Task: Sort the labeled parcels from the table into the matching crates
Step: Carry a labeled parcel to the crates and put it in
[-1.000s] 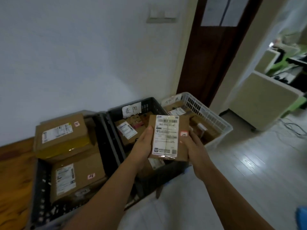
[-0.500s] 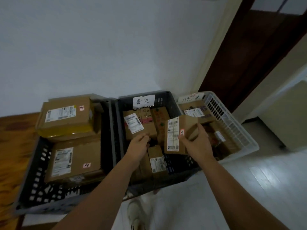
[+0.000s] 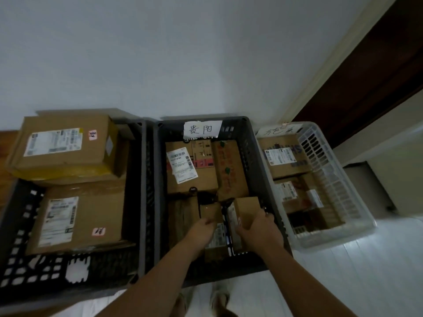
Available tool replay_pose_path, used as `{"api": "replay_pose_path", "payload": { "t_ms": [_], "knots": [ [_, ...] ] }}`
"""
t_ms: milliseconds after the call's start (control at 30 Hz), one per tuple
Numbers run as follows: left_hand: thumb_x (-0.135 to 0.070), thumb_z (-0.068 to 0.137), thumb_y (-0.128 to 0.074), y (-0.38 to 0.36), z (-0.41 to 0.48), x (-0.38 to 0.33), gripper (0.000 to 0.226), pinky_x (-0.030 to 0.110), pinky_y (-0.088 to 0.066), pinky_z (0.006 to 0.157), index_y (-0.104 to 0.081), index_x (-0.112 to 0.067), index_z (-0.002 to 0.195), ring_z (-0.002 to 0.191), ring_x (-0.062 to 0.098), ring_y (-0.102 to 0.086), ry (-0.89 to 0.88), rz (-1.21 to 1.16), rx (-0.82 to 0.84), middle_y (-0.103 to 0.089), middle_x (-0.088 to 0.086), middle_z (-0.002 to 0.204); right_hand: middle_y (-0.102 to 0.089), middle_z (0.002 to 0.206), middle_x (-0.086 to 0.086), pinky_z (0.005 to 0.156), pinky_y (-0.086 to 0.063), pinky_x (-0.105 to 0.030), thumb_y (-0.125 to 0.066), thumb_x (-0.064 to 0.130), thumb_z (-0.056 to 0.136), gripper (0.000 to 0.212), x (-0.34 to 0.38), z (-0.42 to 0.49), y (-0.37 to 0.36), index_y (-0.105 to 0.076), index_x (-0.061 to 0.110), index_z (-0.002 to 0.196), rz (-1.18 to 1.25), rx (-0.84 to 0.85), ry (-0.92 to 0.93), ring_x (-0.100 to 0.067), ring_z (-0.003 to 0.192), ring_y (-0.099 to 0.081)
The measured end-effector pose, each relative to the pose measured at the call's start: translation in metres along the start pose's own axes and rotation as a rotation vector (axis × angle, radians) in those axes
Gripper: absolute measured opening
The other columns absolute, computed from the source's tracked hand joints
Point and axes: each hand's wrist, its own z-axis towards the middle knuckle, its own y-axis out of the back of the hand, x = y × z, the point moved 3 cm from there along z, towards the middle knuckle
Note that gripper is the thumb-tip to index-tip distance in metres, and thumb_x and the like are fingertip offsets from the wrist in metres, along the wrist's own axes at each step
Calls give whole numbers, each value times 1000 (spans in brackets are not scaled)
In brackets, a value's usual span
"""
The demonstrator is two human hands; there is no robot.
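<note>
Two hands: a second ago both held the parcel [image 3: 247, 209] up over the crates, label to the camera; now both are down inside the middle crate [image 3: 158, 202], so the drop looks nearly done, pending release
Right hand [image 3: 258, 234]: reaches in over the near rim; fingers curled round the parcel's near and right sides, clamped on it; it took the load alone half a second ago
Left hand [image 3: 199, 233]: off the parcel, apart from the right; fingertips curled at the near edge of a small box [image 3: 211, 212]; whether it grips or only steadies that box I cannot tell
Parcel: stands on edge in the crate's near right corner, label face turned left, just beside the small box
Crate label [image 3: 202, 130]: handwritten paper on the far wall; matching it to the parcel's sticker is not possible from here
Side crates: dark crate [image 3: 45, 271] to the left, white crate [image 3: 343, 213] to the right, both holding boxes
</note>
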Motion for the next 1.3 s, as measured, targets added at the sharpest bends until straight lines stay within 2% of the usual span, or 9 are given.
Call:
{"api": "replay_pose_path", "payload": {
  "t_ms": [133,267,333,433,567,667,733,1033,1300],
  "knots": [
    [-28,110,-39,-16,16,5,41,22,-42,68,-47,-14,148,74,0,-44,28,19,2,-52,-7,97,-38,146,-17,96,-51,-43,-59,59,95,71,-5,28,-18,-36,12,142,-34,64,8,-37,124,-54],
    [-26,110,-39,-32,32,2,35,10,-40,64,-50,-24,143,89,3,-49,16,35,12,-56,-5,112,-42,152,-17,102,-49,-41,-55,60,97,74,-7,61,-47,-36,13,151,-24,148,58,-32,128,-53],
    [-18,109,-40,-42,39,3,29,5,-40,60,-54,-24,134,85,3,-53,-7,68,-5,-60,-5,111,-27,162,-21,109,-46,-43,-56,58,98,82,-6,73,-58,-27,10,158,-22,171,52,-36,135,-49],
    [-10,107,-42,-49,52,12,37,12,-39,87,-52,-10,143,119,22,-55,-5,207,-42,-52,7,144,-13,164,-22,108,-47,-46,-63,54,96,87,-4,85,-67,-24,8,158,-33,173,29,-40,137,-44],
    [-22,106,-44,-56,73,28,55,39,-17,124,-30,-20,159,153,34,-15,43,594,19,-14,14,168,-17,160,-16,106,-48,-46,-68,51,94,85,-9,99,-78,-25,10,155,4,196,8,-39,136,-43],
    [-24,103,-45,-63,76,31,67,56,-7,124,-14,-42,160,156,35,10,96,659,24,10,8,170,-22,157,-14,103,-46,-42,-68,51,94,79,-9,103,-83,-29,13,151,-18,176,6,-36,133,-45],
    [-29,104,-45,-69,76,33,67,58,-2,122,-12,-43,160,155,32,16,101,682,-2,15,5,170,-27,152,-13,99,-49,-41,-69,50,93,75,-6,105,-86,-31,15,147,-38,169,16,-33,129,-48],
    [-36,106,-37,-75,78,40,65,59,6,121,-1,-52,158,155,28,21,50,578,-104,16,3,170,-36,144,-11,86,-50,-36,-60,53,98,61,-12,107,-95,-36,17,141,33,160,91,-31,117,-56],
    [-37,103,-44,-70,81,34,72,61,2,120,1,-53,158,155,28,18,113,597,-59,15,1,170,-38,144,-12,91,-49,-39,-60,53,98,70,-9,113,-97,-32,15,150,32,166,80,-34,122,-54]
  ]
}}
